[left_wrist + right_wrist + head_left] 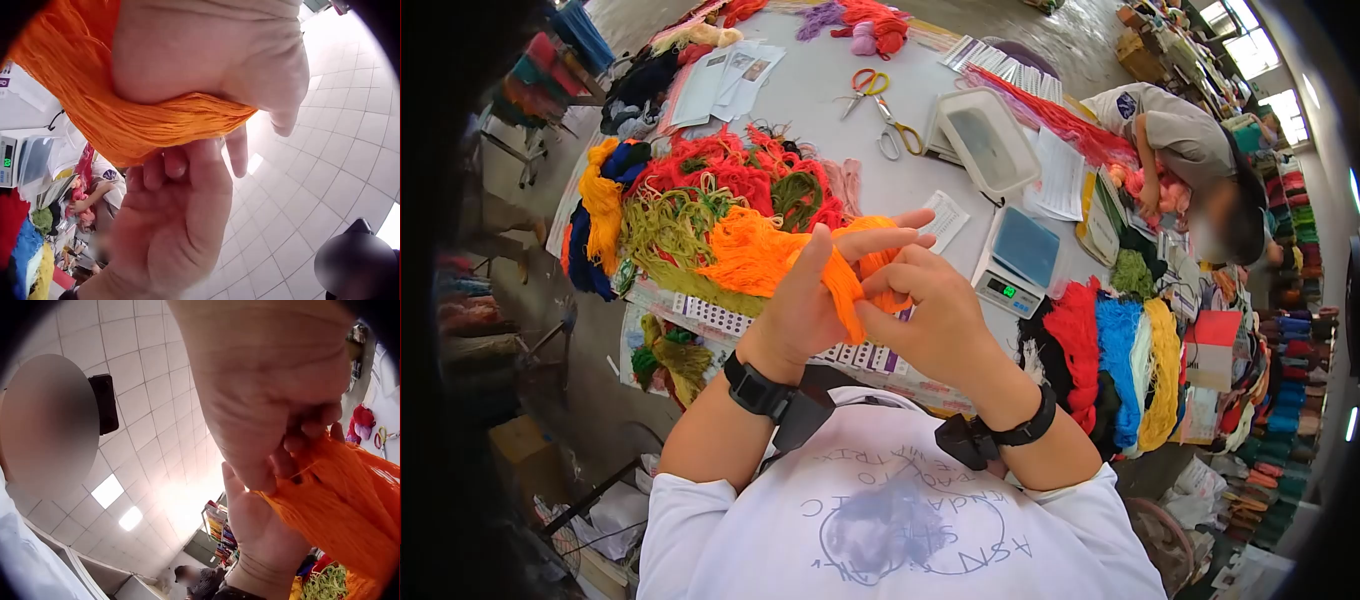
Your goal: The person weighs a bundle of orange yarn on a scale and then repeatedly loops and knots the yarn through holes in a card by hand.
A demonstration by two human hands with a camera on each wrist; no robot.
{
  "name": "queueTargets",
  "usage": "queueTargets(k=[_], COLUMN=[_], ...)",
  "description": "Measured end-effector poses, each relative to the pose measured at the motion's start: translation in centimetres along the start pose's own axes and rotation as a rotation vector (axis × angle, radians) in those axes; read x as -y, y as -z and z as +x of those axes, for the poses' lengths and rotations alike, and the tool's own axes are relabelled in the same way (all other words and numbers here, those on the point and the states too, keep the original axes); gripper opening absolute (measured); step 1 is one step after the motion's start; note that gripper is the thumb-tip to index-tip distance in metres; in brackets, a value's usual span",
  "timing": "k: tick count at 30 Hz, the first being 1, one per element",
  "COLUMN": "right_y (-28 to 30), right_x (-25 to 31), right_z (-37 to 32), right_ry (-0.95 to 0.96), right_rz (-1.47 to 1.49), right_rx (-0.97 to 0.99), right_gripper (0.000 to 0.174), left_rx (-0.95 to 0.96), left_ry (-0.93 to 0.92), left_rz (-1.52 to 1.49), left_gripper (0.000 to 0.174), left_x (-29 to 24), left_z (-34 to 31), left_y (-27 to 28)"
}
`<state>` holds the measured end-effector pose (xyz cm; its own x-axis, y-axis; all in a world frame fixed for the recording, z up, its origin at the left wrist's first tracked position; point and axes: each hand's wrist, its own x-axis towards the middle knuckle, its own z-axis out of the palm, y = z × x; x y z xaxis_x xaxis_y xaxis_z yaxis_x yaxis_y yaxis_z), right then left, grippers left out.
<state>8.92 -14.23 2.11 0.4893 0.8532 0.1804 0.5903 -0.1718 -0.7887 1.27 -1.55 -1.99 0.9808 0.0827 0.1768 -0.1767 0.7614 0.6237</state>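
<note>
At centre frame, my left hand [800, 300] keeps its fingers straight, the orange yarn [745, 255] looped across its palm; my right hand [935, 315] pinches that yarn. Right of them, a scale [1015, 262] sits on the table [820, 100].

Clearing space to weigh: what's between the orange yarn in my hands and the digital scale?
A white paper slip on the table, in the head view.

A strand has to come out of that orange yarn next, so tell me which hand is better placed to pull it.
Right, probably. The right hand pinches strands of the orange yarn with curled fingers, while the left hand carries the hank across its palm, fingers straight, serving as the support.
</note>
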Motion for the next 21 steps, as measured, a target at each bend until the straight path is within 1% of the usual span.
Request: queueTargets(k=[1,2,3,4,5,6,7,8,9,11,14,16,17,19,20,21], right_y=[-0.2,-0.3,-0.3,-0.2,0.1,0.5,0.7,0.7,0.7,0.4,-0.1,-0.3,-0.3,-0.3,-0.2,-0.1], right_x=[-0.2,-0.5,-0.8,-0.9,-1.0,-0.9,-1.0,-1.1,-1.1,-1.3,-1.8,-2.2,-2.1,-1.7,-2.2,-3.0], right_z=[0.0,0.0,0.0,0.1,0.2,0.3,0.4,0.4,0.5,0.4,0.5,0.5,0.6,0.8,0.8,0.8], right_ry=[-0.046,-0.042,-0.102,-0.164,-0.164,-0.212,-0.261,-0.264,-0.254,-0.247,-0.230,-0.208,-0.210,-0.377,-0.376,-0.426], right_rz=[0.018,0.020,0.122,0.223,0.221,0.266,0.311,0.310,0.309,0.311,0.374,0.467,0.465,0.911,0.905,1.001], right_rx=[-0.003,0.000,-0.016,-0.033,-0.032,-0.007,0.017,0.017,0.006,0.003,0.007,-0.023,-0.021,-0.022,-0.022,0.009], right_gripper=[0.018,0.018,0.016,0.014,0.014,0.012,0.011,0.011,0.010,0.010,0.010,0.007,0.007,0.004,0.004,0.003], left_rx=[-0.003,-0.048,-0.093,-0.094,-0.117,-0.140,-0.140,-0.167,-0.194,-0.196,-0.204,-0.207,-0.197,-0.183,-0.245,-0.306], left_ry=[-0.003,0.027,0.056,0.053,0.062,0.070,0.070,0.150,0.232,0.231,0.221,0.211,0.200,0.185,0.148,0.110], left_rz=[0.002,-0.005,-0.012,-0.012,0.124,0.258,0.255,0.383,0.510,0.508,0.538,0.563,0.578,0.590,0.555,0.520], left_gripper=[0.072,0.067,0.064,0.064,0.055,0.048,0.048,0.045,0.045,0.044,0.044,0.045,0.046,0.047,0.047,0.048], left_x=[-0.2,-0.5,-0.8,-1.1,-1.4,-1.8,-2.4,-3.2,-3.5,-3.4,-3.8,-3.9,-4.0,-4.0,-3.8,-3.7], left_z=[-0.1,-0.1,-0.1,-0.2,-0.3,-0.4,-0.5,-0.6,-0.6,-0.6,-0.5,-0.6,-0.6,-0.8,-1.0,-1.1], left_y=[-0.2,-0.4,-0.5,-0.6,-0.5,-0.5,-0.6,-0.8,-0.9,-0.5,-0.9,-0.9,-0.6,-0.3,-0.3,-0.1])
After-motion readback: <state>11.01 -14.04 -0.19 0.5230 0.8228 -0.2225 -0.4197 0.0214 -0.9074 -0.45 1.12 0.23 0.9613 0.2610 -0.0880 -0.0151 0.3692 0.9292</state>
